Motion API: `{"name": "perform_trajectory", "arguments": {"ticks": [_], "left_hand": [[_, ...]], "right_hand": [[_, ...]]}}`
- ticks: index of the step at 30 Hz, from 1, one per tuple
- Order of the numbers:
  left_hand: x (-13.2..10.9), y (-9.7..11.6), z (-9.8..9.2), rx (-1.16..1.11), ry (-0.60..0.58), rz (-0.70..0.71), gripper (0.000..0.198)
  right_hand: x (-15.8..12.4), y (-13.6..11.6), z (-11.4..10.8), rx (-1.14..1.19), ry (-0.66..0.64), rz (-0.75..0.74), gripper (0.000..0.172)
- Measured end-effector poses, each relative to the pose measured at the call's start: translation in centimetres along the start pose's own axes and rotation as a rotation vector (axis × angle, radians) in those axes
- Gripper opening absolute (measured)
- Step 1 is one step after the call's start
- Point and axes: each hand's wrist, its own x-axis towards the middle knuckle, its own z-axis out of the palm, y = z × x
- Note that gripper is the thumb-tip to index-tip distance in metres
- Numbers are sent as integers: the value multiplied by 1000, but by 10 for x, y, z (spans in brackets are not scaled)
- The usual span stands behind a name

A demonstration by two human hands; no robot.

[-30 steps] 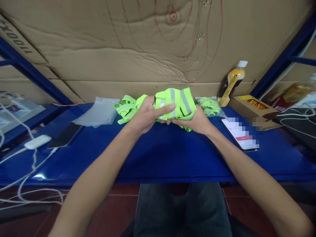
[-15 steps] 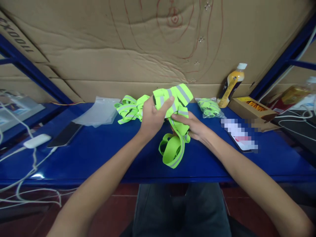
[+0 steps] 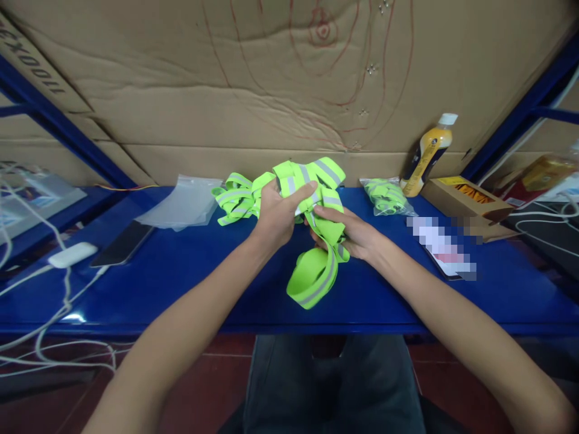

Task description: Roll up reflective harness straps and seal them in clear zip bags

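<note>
Above the blue table (image 3: 190, 283) I hold a neon-green reflective strap vest (image 3: 316, 265) with grey stripes. My left hand (image 3: 275, 211) is closed round its upper folded part, thumb across the front. My right hand (image 3: 350, 232) pinches the straps just below, and a loop of strap hangs down onto the table. Behind my left hand lies a second bundle of green straps (image 3: 235, 202). A clear bag with more green straps (image 3: 386, 196) sits to the right.
Empty clear plastic bags (image 3: 181, 208) lie at the back left beside a dark phone (image 3: 120, 244) and a white charger (image 3: 72, 254) with cables. On the right are a yellow bottle (image 3: 429, 154), a cardboard box (image 3: 465, 196) and a lit phone (image 3: 441, 253). Cardboard lines the back.
The folded vest has come undone: a loop of strap dropped from my hands to the table. My right hand shifted from under the bundle to pinching the straps below my left hand.
</note>
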Motion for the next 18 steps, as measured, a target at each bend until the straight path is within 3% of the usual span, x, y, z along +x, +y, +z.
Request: {"name": "perform_trajectory", "arguments": {"ticks": [4,8,12,15,18], "left_hand": [[8,-6,-8,123,104,187,46],[6,-1,-16,553,149,465,37],[7,4,-23,801,-62,612,33],[11,3,-28,854,-217,660,29],[16,3,-32,854,-289,669,32]], "right_hand": [[0,0,8,31,26,4,44],[1,-2,8,73,-16,27,42],[1,-7,1,52,10,10,39],[-2,-10,-1,-27,10,-42,52],[-7,-13,-1,-144,11,-173,63]]}}
